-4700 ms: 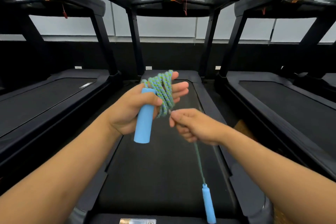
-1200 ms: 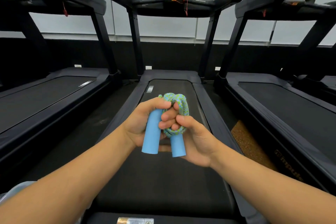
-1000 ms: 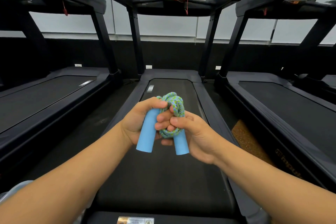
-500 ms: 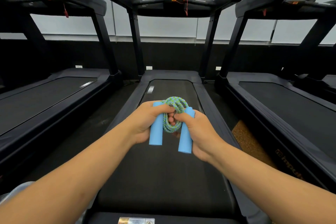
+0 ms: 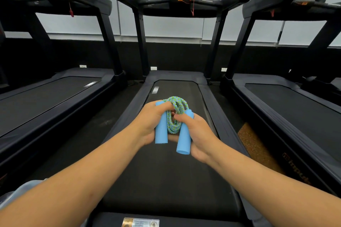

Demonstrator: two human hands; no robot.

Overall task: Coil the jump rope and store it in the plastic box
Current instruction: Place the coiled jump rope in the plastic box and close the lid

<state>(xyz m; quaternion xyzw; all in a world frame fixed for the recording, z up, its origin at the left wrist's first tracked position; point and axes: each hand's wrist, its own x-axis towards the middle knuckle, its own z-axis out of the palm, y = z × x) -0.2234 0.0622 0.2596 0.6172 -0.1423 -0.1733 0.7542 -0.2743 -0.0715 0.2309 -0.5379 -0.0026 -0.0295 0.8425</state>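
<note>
While both hands are holding the jump rope (image 5: 174,116) out over the belt of the middle treadmill (image 5: 166,180), the coiling part of the task is looking all but finished. The left hand (image 5: 149,125) is gripping one blue handle (image 5: 161,131) with its fingers curled round the top of it, and the right hand (image 5: 198,134) is gripping the other blue handle (image 5: 184,134), its thumb and forefinger pinching the cord at the 12 o'clock end. The green-and-blue cord is sitting bunched in tight loops between the two handles, with no loose length hanging down, so the winding is judged to be done. What is remaining is the storing: a pale translucent rim (image 5: 22,188) is peeking in at 8 o'clock by the left forearm, possibly the plastic box, though too little is showing to tell. The bundle is being held well apart from it, so carrying it over and setting it inside is still waiting to be done
</note>
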